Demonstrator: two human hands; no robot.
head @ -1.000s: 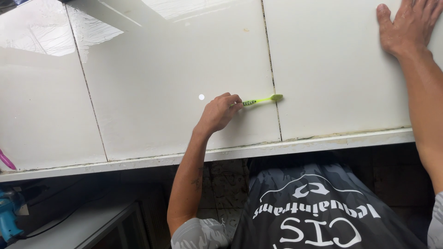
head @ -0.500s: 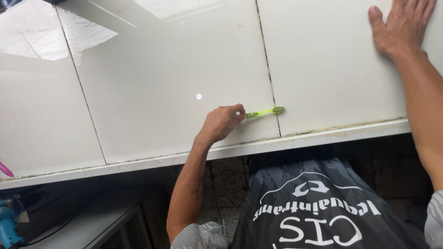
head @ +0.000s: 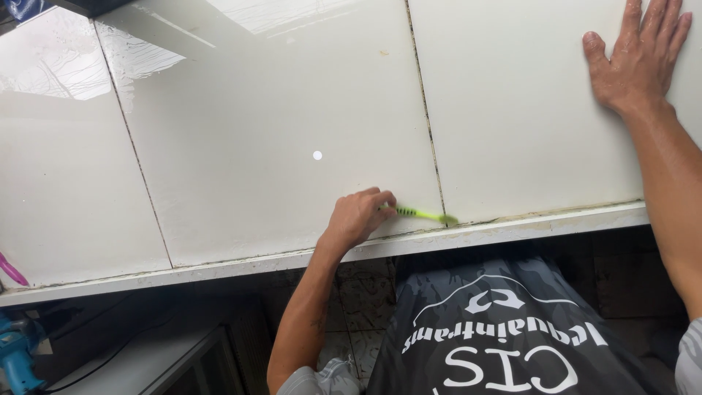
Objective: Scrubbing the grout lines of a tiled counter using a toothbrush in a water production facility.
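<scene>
A green toothbrush (head: 428, 215) is held low on the white tiled counter (head: 241, 146), near its front edge. Its long axis lies almost level across the view, dipping slightly to the right; the head points right and rests on the dark grout line (head: 426, 124) where that line meets the front lip (head: 512, 228). The handle end is hidden in the left hand (head: 360, 218), whose fingers are curled shut around it.

The right hand (head: 635, 55) is laid flat on the tile at the upper right, fingers spread and open, nothing gripped.

A second grout line (head: 135, 146) runs up the counter at the left. A small white dot (head: 317, 155) is seen on the middle tile. A pink object (head: 11, 269) pokes in at the left edge, and a blue tool (head: 18, 355) lies below it. A dark garment (head: 504, 336) with white printed lettering and a curved emblem fills the lower middle.

Compared with a second ago, the toothbrush has been brought down the grout line from the middle of the tile to the front lip, the left hand with it. The right hand has stayed flat on the same tile.
</scene>
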